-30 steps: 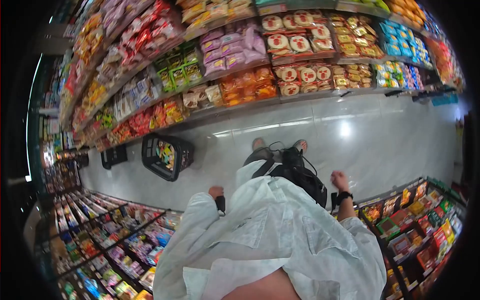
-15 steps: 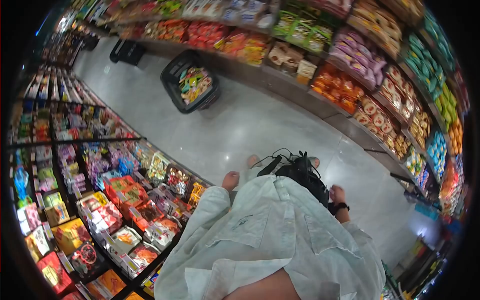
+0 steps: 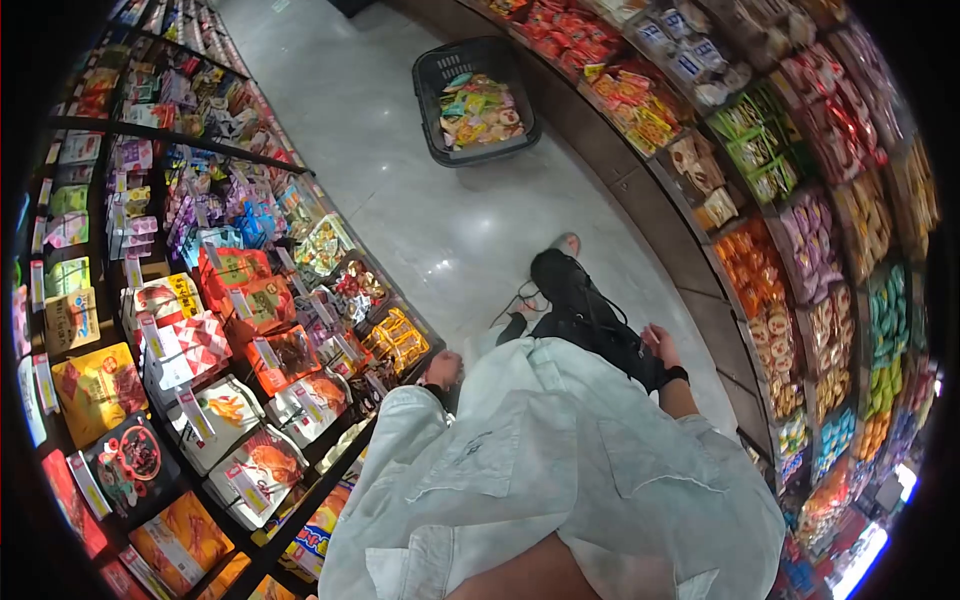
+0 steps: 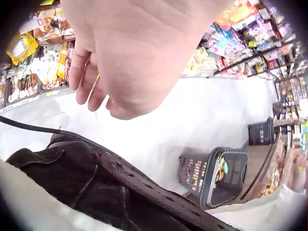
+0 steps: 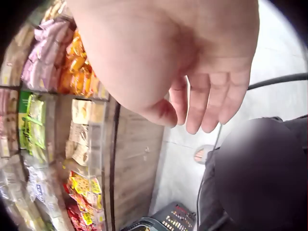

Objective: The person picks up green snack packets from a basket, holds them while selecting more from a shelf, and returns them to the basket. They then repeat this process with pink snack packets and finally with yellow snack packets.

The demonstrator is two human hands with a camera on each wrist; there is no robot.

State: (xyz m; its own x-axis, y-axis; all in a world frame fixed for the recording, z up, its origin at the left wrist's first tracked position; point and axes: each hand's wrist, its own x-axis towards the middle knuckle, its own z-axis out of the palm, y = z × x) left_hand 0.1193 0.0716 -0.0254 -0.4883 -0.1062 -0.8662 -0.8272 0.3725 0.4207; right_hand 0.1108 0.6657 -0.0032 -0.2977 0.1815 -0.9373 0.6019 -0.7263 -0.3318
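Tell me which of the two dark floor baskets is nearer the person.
The near basket with colourful packets visible inside. The far basket sits farther down the aisle, barely cut into the head view's top edge, contents not visible.

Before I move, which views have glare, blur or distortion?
Head view: fisheye curve bends the shelving, corners go black, light glints off the floor, and a bright strip glares at lower right. Left wrist view: the floor washes out almost white. Right wrist view: a blurred dark patch hides detail at lower right.
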